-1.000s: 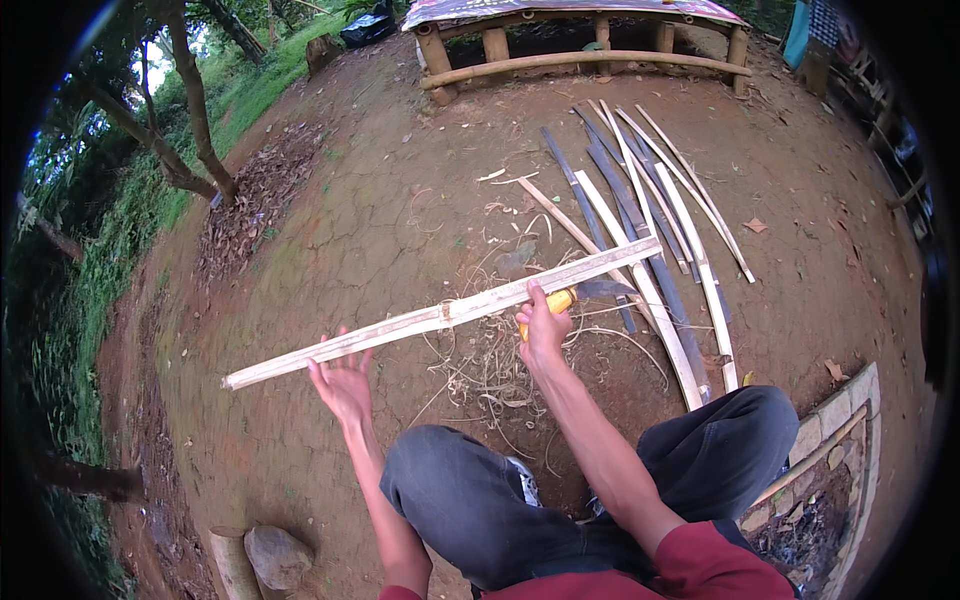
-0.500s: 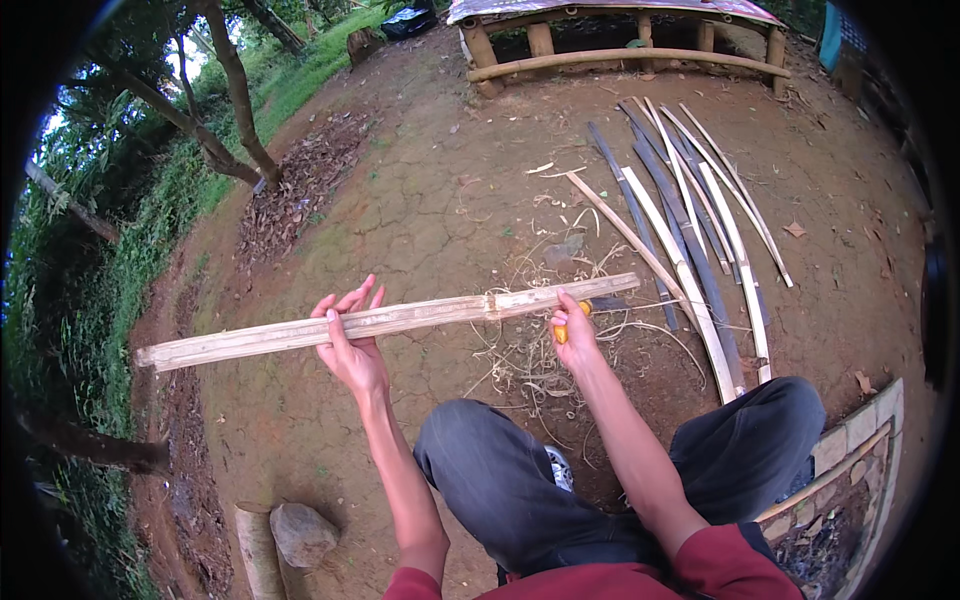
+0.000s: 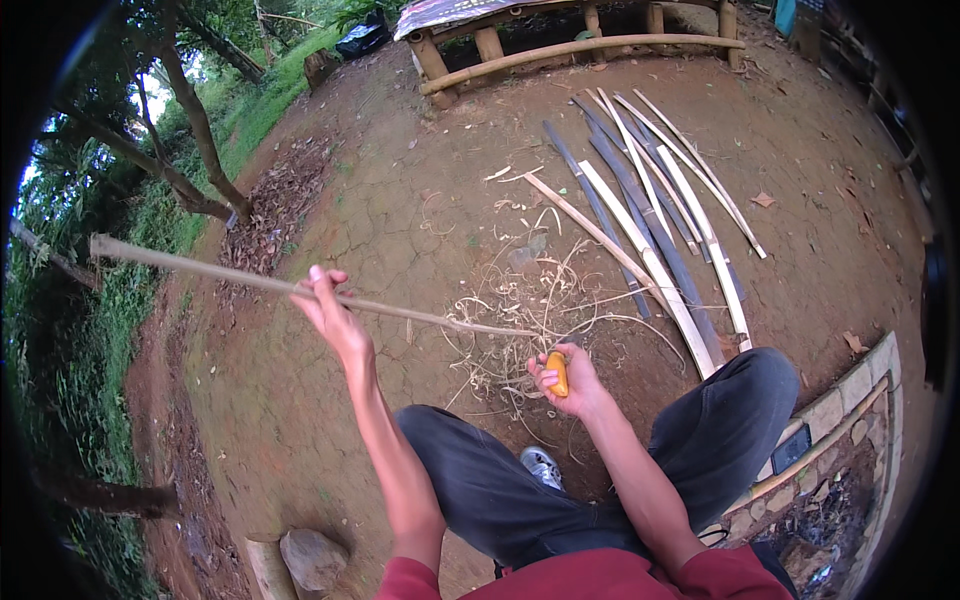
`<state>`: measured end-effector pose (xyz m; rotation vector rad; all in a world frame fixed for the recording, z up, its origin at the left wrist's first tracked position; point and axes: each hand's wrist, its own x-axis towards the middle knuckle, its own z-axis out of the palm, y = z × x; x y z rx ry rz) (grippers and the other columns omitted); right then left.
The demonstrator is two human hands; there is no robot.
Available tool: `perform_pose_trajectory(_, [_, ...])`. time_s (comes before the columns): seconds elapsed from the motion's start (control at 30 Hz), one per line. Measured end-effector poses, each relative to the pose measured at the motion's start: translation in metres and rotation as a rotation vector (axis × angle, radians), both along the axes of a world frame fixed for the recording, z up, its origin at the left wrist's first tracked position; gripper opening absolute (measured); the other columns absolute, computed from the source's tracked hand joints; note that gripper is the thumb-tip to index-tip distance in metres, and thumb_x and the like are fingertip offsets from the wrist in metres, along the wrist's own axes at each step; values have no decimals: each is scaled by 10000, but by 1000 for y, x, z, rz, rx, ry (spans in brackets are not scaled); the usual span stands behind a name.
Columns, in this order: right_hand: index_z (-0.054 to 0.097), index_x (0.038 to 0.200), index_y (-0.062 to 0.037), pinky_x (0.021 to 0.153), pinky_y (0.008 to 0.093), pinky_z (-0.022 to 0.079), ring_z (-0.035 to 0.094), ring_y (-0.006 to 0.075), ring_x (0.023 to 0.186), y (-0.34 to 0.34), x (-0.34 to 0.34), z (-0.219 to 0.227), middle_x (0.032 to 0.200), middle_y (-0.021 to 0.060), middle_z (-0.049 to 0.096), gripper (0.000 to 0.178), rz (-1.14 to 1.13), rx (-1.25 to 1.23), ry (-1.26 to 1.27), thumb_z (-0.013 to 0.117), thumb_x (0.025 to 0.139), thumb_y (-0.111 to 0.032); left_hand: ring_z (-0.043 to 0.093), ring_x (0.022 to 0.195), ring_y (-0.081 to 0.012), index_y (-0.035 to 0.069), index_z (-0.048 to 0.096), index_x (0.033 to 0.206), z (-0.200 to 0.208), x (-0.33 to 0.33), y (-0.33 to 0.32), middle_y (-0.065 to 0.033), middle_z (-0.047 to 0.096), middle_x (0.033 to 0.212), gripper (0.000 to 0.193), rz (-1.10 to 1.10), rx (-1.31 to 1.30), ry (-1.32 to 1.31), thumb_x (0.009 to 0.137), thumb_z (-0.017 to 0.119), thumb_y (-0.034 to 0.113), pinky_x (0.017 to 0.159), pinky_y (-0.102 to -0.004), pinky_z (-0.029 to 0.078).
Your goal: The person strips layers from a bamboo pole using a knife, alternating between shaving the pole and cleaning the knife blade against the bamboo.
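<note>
Bamboo strip (image 3: 230,275) first, since everything hangs on how it lies: its long axis runs from the far left, up near the trees (image 3: 190,130), down and to the right toward my knees, almost level and held well above the ground. My left hand (image 3: 330,310) pinches it somewhere past the middle, fingers wrapped over the top, so most of the length sticks out to the left of that grip and only a thinner stretch carries on to the right. That right-hand end tapers off just above and to the left of my right hand (image 3: 570,385), near it but, as far as I can tell, not touching.

The right hand is closed around an orange handle (image 3: 557,373) (the blade, if it has one, is hidden by the fingers). So the right hand is the nearer one to the strip's thin end, and the left one carries the weight.

Below both hands a tangle of pale shavings (image 3: 510,310) lies on the bare, cracked dirt ground (image 3: 400,200). Further right, a row of split bamboo slats (image 3: 650,220) rests flat, fanned away from me. A brick edge (image 3: 850,390) borders my right leg, which leaves open swing room mostly to the left.
</note>
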<state>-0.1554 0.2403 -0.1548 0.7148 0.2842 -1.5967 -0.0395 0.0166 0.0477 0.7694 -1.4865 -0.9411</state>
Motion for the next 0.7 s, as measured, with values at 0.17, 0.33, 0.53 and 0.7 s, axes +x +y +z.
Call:
perform_pose_trajectory(0.17, [418, 984, -72, 405, 189, 349, 391, 78, 510, 20, -20, 27, 926, 150, 548, 259, -92, 20, 349, 424, 922, -323, 559, 1027, -252, 55, 348, 1168, 16, -28, 2, -183, 560, 1135, 405, -214, -25, -278, 992, 412, 415, 886, -420, 425])
perform_pose_trajectory(0.33, [415, 1052, -72, 431, 205, 340, 391, 80, 538, 38, -34, 46, 893, 133, 549, 294, -135, 100, 589, 391, 942, -344, 656, 987, -304, 12, 455, 1032, 34, -50, -1, -217, 640, 1080, 266, -492, 41, -194, 985, 476, 273, 776, -371, 557])
perform_pose_trajectory(0.53, [437, 1063, -71, 438, 209, 355, 404, 86, 543, 50, -37, 37, 872, 118, 555, 289, -143, 149, 655, 381, 941, -328, 683, 885, -322, -9, 457, 954, 32, -75, -28, -242, 659, 982, 230, -516, 3, -189, 984, 480, 218, 678, -361, 588])
perform_pose_trajectory(0.7, [422, 1122, -35, 430, 230, 375, 429, 103, 542, 47, -32, 23, 861, 130, 568, 324, -73, 204, 754, 321, 958, -295, 683, 891, -318, 4, 441, 949, 29, -87, -57, -245, 651, 1007, 238, -516, 19, -198, 993, 452, 238, 673, -375, 594])
